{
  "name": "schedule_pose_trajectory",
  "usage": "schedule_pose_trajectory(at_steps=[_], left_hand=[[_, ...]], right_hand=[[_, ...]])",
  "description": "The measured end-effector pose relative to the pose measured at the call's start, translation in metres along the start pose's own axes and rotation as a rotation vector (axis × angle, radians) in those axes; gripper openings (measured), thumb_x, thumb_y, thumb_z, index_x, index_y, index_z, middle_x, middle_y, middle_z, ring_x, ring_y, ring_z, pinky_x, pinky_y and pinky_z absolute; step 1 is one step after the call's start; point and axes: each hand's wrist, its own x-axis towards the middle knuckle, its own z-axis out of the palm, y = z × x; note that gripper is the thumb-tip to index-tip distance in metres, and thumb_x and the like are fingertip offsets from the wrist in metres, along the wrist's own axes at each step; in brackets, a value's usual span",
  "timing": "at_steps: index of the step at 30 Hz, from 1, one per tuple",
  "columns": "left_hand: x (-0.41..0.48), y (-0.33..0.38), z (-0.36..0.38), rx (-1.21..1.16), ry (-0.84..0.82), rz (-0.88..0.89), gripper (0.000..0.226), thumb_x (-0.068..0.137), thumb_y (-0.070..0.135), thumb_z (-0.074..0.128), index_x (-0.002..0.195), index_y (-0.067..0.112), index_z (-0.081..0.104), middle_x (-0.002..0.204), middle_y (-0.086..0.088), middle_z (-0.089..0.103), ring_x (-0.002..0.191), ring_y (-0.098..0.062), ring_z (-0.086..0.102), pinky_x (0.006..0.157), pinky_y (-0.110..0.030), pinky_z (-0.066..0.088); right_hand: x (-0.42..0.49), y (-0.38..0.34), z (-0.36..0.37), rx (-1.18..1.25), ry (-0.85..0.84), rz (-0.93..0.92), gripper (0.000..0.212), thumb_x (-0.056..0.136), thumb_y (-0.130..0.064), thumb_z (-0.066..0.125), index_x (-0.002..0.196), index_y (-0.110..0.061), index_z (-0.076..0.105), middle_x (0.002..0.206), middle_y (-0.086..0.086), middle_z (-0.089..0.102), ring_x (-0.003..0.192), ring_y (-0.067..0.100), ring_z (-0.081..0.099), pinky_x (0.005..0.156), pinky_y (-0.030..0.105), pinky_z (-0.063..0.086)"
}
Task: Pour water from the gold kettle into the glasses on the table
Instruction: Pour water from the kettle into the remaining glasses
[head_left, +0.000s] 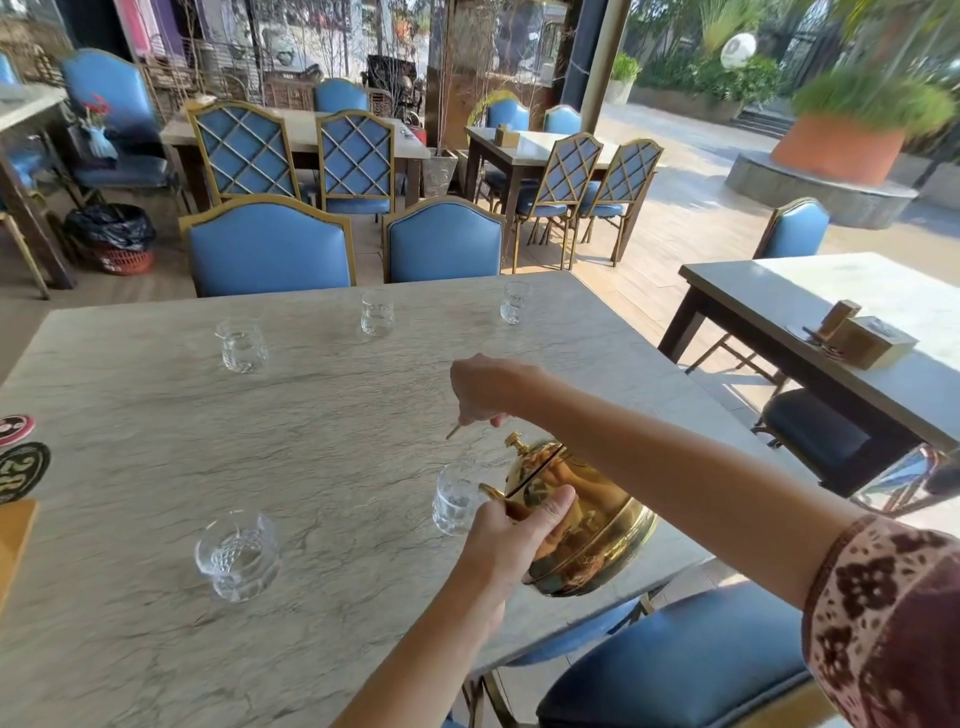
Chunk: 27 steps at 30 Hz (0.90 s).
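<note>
The gold kettle (582, 525) hangs tilted to the left over the marble table (322, 426), its spout at the rim of a clear glass (453, 499). My right hand (488, 389) is closed on the kettle's thin handle above it. My left hand (514, 530) presses against the kettle's body near the spout. Another cut glass (236, 556) stands at the near left. Three more glasses stand farther back, a left glass (240, 345), a middle glass (376, 312) and a right glass (515, 302). All hold some water.
Blue chairs (270, 249) line the far side of the table, and a blue seat (675, 660) is at the near right. Round coasters (21, 467) lie at the left edge. A second table (841, 322) with a gold box stands to the right.
</note>
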Motion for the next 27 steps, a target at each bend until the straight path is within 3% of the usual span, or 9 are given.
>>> schedule_pose_trajectory(at_steps=[3,5,8,11,16,22,27], left_hand=[[0.008,-0.009,-0.002,0.073,0.02,-0.042,0.054,0.074,0.053,0.075,0.102,0.01,0.057,0.104,-0.009,0.069,0.098,-0.019,0.065,0.073,-0.025,0.056],[0.011,-0.015,-0.003,0.128,0.011,-0.047,0.074,0.063,0.063,0.078,0.11,0.01,0.058,0.11,-0.009,0.069,0.103,-0.021,0.067,0.08,-0.028,0.059],[0.015,-0.024,-0.004,0.259,0.016,-0.034,0.104,0.039,0.079,0.078,0.117,0.014,0.058,0.114,-0.005,0.068,0.105,-0.022,0.067,0.091,-0.04,0.059],[0.018,-0.036,0.0,0.407,0.063,-0.027,0.094,0.047,0.069,0.08,0.124,0.023,0.053,0.121,0.0,0.062,0.11,-0.019,0.061,0.097,-0.042,0.054],[0.025,-0.028,0.021,0.565,0.065,0.084,0.088,0.064,0.06,0.08,0.134,0.02,0.046,0.129,-0.001,0.055,0.116,-0.016,0.054,0.102,-0.034,0.047],[0.062,0.024,0.08,0.652,-0.03,0.223,0.089,0.067,0.058,0.08,0.139,0.018,0.047,0.134,-0.001,0.058,0.12,-0.017,0.054,0.096,-0.028,0.046],[0.107,0.039,0.147,0.622,-0.064,0.206,0.084,0.067,0.058,0.08,0.135,0.015,0.053,0.129,-0.001,0.064,0.121,-0.02,0.059,0.092,-0.025,0.047]], right_hand=[[-0.001,0.008,0.005,0.009,0.054,0.018,0.011,0.094,-0.006,0.059,0.088,0.004,0.059,0.063,0.004,0.057,0.042,0.01,0.053,0.041,0.019,0.044],[-0.005,0.017,0.007,0.044,0.068,-0.006,0.018,0.093,-0.002,0.058,0.075,-0.001,0.058,0.057,0.004,0.056,0.041,0.01,0.052,0.039,0.019,0.044],[-0.018,0.035,0.011,0.143,0.079,0.009,0.011,0.094,-0.002,0.056,0.088,0.005,0.062,0.057,0.006,0.054,0.044,0.014,0.052,0.028,0.013,0.039],[-0.032,0.056,0.019,0.286,0.081,0.038,0.017,0.097,-0.013,0.055,0.106,0.002,0.06,0.06,0.005,0.054,0.045,0.012,0.05,0.028,0.014,0.037],[-0.057,0.092,0.01,0.448,0.155,0.062,0.02,0.096,-0.018,0.057,0.11,-0.004,0.057,0.062,0.003,0.053,0.045,0.01,0.048,0.028,0.012,0.036],[-0.068,0.162,-0.043,0.448,0.329,0.089,0.021,0.095,-0.021,0.059,0.108,-0.004,0.06,0.062,0.005,0.056,0.046,0.012,0.048,0.036,0.018,0.039],[-0.055,0.232,-0.068,0.409,0.346,0.115,0.024,0.096,-0.02,0.059,0.108,0.0,0.061,0.059,0.007,0.056,0.044,0.014,0.048,0.037,0.021,0.04]])
